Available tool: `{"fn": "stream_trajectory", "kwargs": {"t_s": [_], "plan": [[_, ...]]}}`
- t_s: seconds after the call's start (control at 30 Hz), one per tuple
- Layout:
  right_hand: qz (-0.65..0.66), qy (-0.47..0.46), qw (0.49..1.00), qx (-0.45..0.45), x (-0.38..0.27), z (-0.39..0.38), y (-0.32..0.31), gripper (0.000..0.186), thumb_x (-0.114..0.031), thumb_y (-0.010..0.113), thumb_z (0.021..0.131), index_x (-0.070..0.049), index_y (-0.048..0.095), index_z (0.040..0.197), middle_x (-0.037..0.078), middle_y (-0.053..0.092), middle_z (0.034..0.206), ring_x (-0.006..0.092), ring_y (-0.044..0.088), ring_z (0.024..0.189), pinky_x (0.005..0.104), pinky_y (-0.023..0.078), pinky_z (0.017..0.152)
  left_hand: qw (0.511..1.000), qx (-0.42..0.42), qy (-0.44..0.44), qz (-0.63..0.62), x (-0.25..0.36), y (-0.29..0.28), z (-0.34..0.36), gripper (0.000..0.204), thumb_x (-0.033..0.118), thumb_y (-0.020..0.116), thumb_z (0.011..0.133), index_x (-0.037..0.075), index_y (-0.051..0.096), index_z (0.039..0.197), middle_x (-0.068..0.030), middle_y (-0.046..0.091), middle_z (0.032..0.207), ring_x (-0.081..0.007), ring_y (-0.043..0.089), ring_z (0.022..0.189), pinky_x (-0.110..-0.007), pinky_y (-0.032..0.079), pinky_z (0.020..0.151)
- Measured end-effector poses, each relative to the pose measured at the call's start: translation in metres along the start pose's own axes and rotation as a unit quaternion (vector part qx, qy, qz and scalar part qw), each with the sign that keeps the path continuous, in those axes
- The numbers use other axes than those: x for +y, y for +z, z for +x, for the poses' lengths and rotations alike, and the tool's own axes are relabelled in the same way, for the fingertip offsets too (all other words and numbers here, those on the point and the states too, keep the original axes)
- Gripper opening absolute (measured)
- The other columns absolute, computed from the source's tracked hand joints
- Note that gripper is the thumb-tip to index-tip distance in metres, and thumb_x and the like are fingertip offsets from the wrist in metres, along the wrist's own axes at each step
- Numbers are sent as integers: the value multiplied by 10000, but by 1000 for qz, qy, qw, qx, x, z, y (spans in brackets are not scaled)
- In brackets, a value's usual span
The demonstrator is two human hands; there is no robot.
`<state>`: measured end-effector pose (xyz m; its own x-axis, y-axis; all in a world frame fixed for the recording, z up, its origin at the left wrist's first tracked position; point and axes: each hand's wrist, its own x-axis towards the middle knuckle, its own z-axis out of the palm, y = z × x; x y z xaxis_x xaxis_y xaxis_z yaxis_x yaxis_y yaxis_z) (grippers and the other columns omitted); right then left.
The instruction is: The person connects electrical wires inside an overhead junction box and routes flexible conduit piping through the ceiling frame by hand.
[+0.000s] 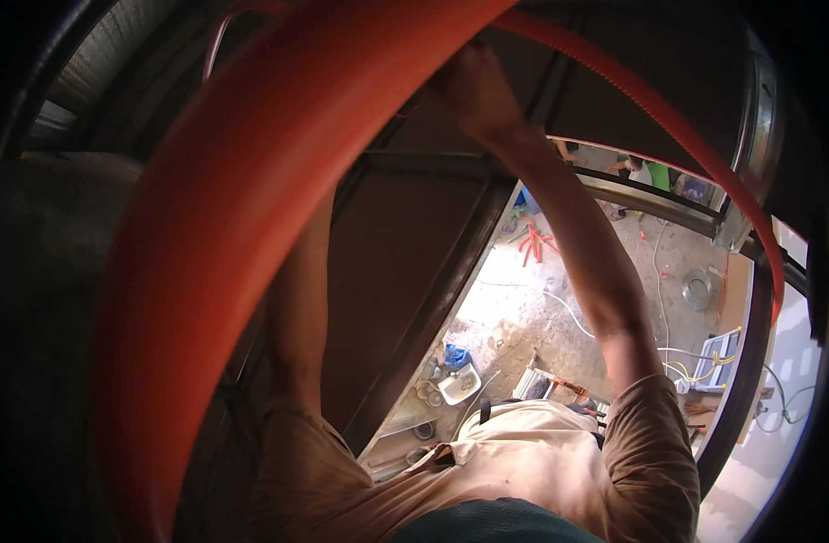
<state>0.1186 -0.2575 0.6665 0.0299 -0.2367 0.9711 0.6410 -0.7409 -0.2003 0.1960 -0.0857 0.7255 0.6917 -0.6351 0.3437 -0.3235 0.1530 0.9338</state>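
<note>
An orange-red flexible conduit sweeps close in front of the view, large and blurred. A thinner ribbed stretch of orange conduit curves from the top middle down to the right. My right hand is raised behind the top of the near conduit, beside dark panels. Its fingers look curled closed, but shadow hides what they grip, if anything. My left forearm reaches up behind the conduit, which covers the left hand completely.
Dark metal framing borders an opening onto the floor far below. Down there are orange conduit pieces, a wire coil, a white basin, a blue bag and cables. Other people are beyond a crossbar.
</note>
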Motion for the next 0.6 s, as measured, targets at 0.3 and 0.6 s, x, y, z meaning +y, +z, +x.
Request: {"fn": "stream_trajectory", "kwargs": {"t_s": [0.3,0.6], "plan": [[-37,-49,991,-118,-28,-29,-35,163,6,524,773,-7,538,934,177,605,849,371,611,789,448,512,665,993,73,76,56,2,1,-9,209,59,723,791,48,667,992,-28,664,942,-122,612,837,-276,452,729],[-425,-236,837,-251,33,-36,-40,179,-156,574,799,-66,593,953,100,618,839,247,620,723,384,504,628,995,61,85,4,-19,-6,7,154,61,713,800,58,662,946,-13,655,861,-111,601,784,-273,450,724]]}}
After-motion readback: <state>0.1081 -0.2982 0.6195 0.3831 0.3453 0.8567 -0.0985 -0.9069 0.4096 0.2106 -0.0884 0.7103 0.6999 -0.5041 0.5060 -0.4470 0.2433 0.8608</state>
